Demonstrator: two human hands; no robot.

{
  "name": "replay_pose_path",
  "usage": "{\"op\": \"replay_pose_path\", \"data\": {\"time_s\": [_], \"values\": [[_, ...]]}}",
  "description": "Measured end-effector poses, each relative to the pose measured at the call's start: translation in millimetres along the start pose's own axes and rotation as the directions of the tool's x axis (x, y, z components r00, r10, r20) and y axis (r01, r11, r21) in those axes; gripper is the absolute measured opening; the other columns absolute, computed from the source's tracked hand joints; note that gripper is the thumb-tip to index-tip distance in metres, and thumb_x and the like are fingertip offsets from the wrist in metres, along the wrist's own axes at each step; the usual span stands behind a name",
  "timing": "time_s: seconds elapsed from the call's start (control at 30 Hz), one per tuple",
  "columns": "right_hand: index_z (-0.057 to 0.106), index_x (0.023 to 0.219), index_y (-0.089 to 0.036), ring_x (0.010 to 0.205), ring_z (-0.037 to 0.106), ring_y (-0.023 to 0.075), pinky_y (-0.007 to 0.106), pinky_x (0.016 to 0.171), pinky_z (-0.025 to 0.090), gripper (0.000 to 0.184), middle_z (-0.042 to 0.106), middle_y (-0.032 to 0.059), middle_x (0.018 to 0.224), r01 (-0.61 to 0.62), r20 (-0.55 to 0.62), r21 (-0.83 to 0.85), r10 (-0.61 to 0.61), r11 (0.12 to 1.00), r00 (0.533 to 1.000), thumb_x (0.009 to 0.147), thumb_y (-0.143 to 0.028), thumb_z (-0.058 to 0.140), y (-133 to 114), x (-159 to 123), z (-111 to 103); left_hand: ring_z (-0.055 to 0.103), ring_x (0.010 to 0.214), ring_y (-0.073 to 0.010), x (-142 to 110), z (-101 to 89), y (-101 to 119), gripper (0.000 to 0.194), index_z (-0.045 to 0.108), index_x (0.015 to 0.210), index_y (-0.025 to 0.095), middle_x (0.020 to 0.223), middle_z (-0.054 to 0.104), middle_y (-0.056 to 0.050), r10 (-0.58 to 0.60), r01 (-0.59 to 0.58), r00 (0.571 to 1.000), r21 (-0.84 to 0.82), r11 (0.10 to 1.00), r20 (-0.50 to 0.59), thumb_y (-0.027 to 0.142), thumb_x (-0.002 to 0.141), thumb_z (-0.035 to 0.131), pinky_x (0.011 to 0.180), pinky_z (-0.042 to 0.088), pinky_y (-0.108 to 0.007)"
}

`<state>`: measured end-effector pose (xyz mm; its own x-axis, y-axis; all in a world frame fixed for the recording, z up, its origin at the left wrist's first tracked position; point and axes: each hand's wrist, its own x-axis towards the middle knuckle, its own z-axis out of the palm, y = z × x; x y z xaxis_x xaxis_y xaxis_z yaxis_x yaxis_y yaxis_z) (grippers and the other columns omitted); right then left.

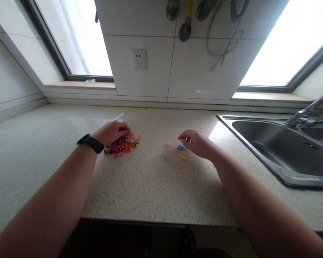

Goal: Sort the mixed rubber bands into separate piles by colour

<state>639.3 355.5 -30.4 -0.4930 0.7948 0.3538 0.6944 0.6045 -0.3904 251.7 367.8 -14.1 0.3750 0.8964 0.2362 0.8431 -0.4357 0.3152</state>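
Clock centred on the wearer, 12 straight ahead. Nearest: a pale speckled counter [150,197], its front edge running across. Just right of 12, yellow bands [182,158] in a small clump. At 11, a pile of mixed bands [123,145], loose and tangled, with reds, pinks, yellows and dark ones. Slightly beyond the yellow clump, blue bands [181,147]; to their left, close on 12, pink bands [169,144]. Right hand [196,142] at 1, just beside the blue; thumb and forefinger drawn near each other, the rest curled (any band between the tips would be too small to make out; cannot tell whether one is held). Left hand [111,132] at 11, black watch [95,144] behind it, fingers bent down at the pile's far side; cannot tell how far they are parted or what they have hold of. Past it, a thin white strip [117,117]. Steel sink [274,150] at 2, tap [298,117] at its far side. Back wall: socket [139,59] just left of 12.
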Motion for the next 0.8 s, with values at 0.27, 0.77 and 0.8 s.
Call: {"op": "replay_pose_path", "data": {"time_s": [0.27, 0.77, 0.8], "values": [[0.072, 0.094, -0.020, 0.071, 0.059, 0.0156, 0.029, 0.067, 0.044, 0.016, 0.069, 0.0046, 0.085, 0.007, 0.018, -0.006, -0.007, 1.000, 1.000, 0.092, -0.022, 0.056, -1.3, 0.4, -1.5, 0.068, 0.079, -0.0200, -0.1, -0.1, 1.0, 0.030, 0.077, 0.100, 0.023, 0.089, 0.077, -0.005, 0.003, -0.002, 1.000, 0.046, 0.999, -0.005, 0.042, 0.093, 0.055, 0.074, 0.048, -0.032], [0.072, 0.095, -0.018, 0.072, 0.060, 0.0153, 0.029, 0.068, 0.045, 0.017, 0.070, 0.0056, 0.086, 0.028, 0.008, -0.016, -0.028, 0.999, 1.000, 0.092, -0.021, 0.056, 0.1, 1.2, -0.1, 0.064, 0.101, -0.0241, 2.6, 2.3, -4.9, 0.023, 0.078, 0.100, 0.022, 0.102, 0.075, -0.007, 0.135, -0.147, 0.986, 0.119, 0.982, 0.101, 0.031, 0.088, 0.061, 0.097, 0.044, -0.039], [0.072, 0.095, -0.018, 0.072, 0.060, 0.0152, 0.029, 0.068, 0.045, 0.017, 0.070, 0.0056, 0.086, 0.030, 0.006, -0.016, -0.030, 0.999, 1.000, 0.092, -0.020, 0.056, 0.1, 1.2, 0.1, 0.065, 0.100, -0.0240, 2.1, 1.6, -4.3, 0.023, 0.077, 0.101, 0.021, 0.102, 0.075, -0.007, 0.118, -0.128, 0.989, 0.113, 0.985, 0.090, 0.033, 0.088, 0.061, 0.095, 0.045, -0.038]]}}
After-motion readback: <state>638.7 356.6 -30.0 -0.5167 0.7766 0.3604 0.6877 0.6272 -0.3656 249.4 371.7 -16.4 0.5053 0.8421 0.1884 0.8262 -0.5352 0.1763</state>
